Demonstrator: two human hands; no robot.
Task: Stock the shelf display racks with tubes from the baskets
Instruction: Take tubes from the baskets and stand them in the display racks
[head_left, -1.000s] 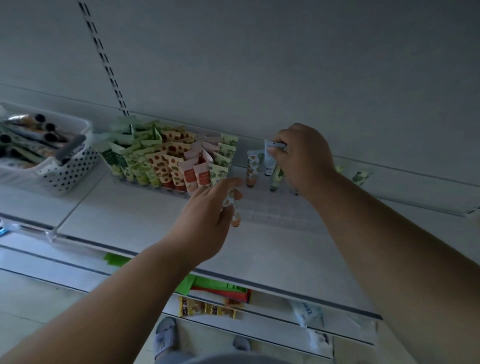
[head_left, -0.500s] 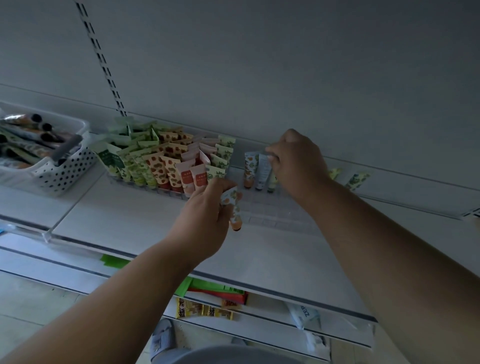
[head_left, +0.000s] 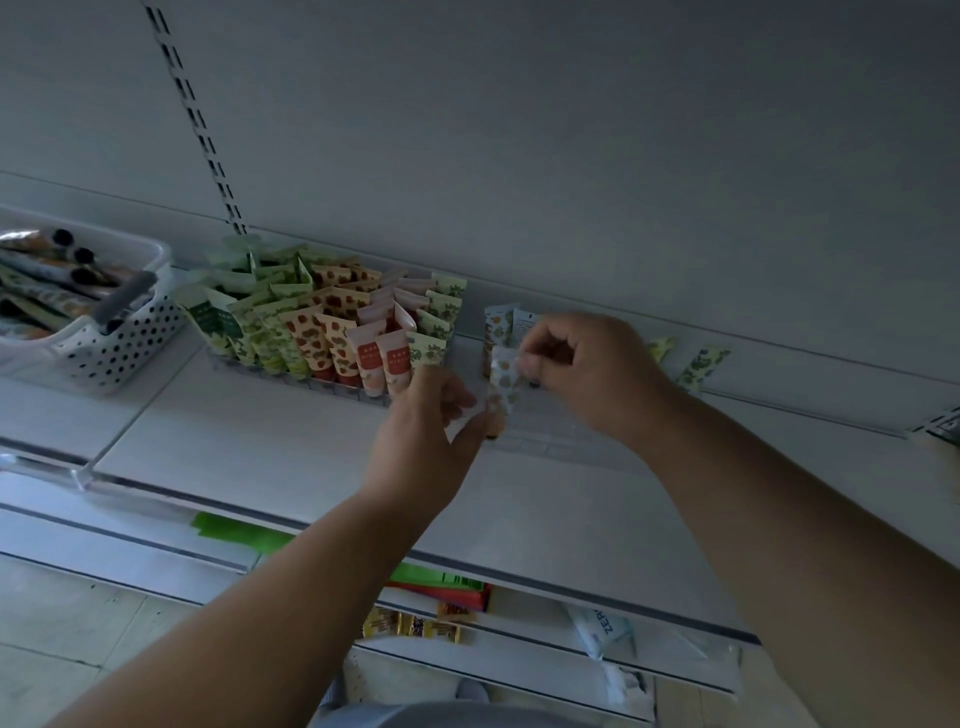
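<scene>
Here both hands meet over the shelf, just right of the filled display rack. The left hand pinches the lower end of a pale tube with orange spots, and the right hand pinches its upper end between thumb and curled fingers. Two more tubes stand behind it, right of the rack. Well left of the rack sits a white dotted basket holding more tubes.
</scene>
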